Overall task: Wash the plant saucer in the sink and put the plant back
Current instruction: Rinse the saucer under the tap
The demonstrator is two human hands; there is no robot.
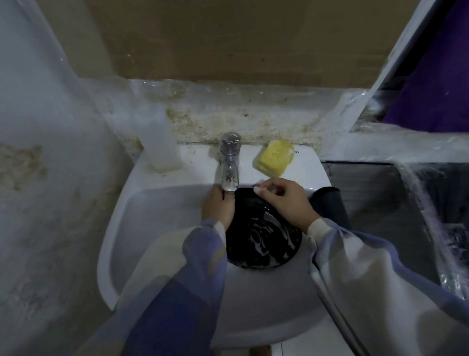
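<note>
The only writing in sight is a fragment of dark lettering on the far right rim of the white sink (134, 215), partly hidden behind a yellow soap (273, 158) in a clear dish; it ends in what looks like "ro" and the rest cannot be read. The black plant saucer (264, 240) sits tilted in the basin, just near of the chrome tap (229, 161), its wet inside streaked with suds. The left hand (217, 209) reaches in from the near left, fingers curled over the saucer's far left edge right under the spout, gripping it. The right hand (282, 203) comes from the near right and rests over the far right rim, fingers bent and close together, thumb and forefinger pinched at the edge. Both arms wear loose pale blue sleeves. A translucent bottle (160, 144) stands on the far left ledge.
</note>
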